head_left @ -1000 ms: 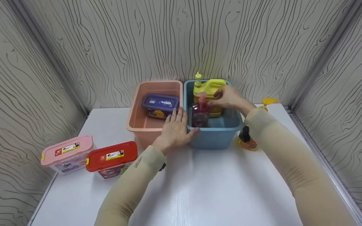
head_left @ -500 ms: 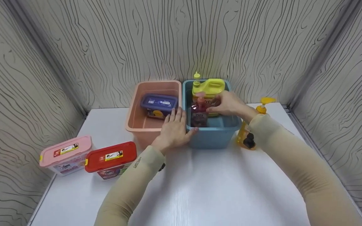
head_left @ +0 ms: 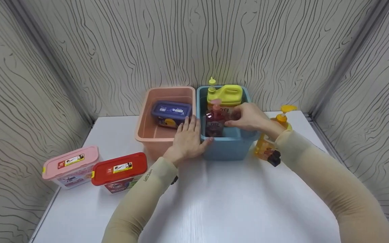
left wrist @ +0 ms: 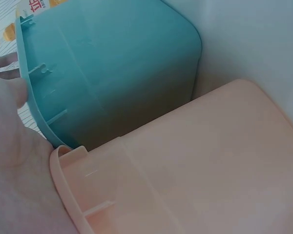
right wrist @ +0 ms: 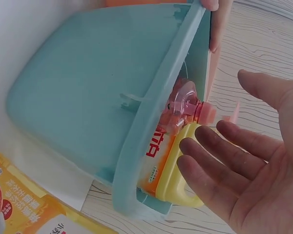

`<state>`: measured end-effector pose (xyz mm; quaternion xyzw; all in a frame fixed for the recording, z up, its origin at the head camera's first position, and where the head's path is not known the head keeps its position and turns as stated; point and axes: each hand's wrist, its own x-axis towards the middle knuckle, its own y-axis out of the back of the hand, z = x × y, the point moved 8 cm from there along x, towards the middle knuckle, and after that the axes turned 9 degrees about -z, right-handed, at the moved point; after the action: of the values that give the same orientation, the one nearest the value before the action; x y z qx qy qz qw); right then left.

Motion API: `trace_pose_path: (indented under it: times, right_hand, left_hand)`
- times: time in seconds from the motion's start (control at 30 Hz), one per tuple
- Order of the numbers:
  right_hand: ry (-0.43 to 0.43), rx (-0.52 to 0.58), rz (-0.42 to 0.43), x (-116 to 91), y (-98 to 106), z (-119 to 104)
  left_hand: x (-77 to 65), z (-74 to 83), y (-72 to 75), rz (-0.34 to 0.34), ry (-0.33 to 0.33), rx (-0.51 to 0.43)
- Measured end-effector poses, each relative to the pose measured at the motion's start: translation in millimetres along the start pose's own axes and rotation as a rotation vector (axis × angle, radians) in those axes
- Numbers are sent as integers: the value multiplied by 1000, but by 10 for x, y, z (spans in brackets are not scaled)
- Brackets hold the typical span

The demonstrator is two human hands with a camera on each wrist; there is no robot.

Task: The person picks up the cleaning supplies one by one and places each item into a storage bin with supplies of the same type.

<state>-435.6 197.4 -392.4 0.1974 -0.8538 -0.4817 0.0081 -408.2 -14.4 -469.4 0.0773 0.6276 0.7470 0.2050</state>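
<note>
Nearest, on the tabletop (head_left: 208,202), a red-lidded tub (head_left: 120,171) and a pink-lidded tub (head_left: 71,166) sit off to the left, probably set aside to leave the front free for the arms. Beyond them the left hand (head_left: 187,140) lies spread where the rims of the peach bin (head_left: 155,147) and the blue bin (head_left: 228,148) meet, likely to steady both. An orange pump bottle (head_left: 263,148) stands outside, right of the blue bin, partly behind the right arm.

Over the blue bin, the right hand (head_left: 248,117) has its fingers loosely extended, pinching nothing. The dark red pump bottle (head_left: 214,123) is inside that bin, upright, just left of the thumb; whether they touch I cannot tell. Level with it, a navy tub (head_left: 171,113) rests in the peach bin. Farthest back, behind the red bottle, stands a yellow jug (head_left: 225,98), perhaps placed there because it is bulkier
</note>
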Motion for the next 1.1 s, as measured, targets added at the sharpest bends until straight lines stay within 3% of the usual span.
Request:
trace_pose_path:
  times: [0.7,1.1]
  right_hand:
    - [145,97,117,-365,215,161]
    - [122,121,120,-576,223,283]
  left_hand:
    - [-4,-3,21,22,-14,0]
    - [11,-19,-9,-1,-11,-5]
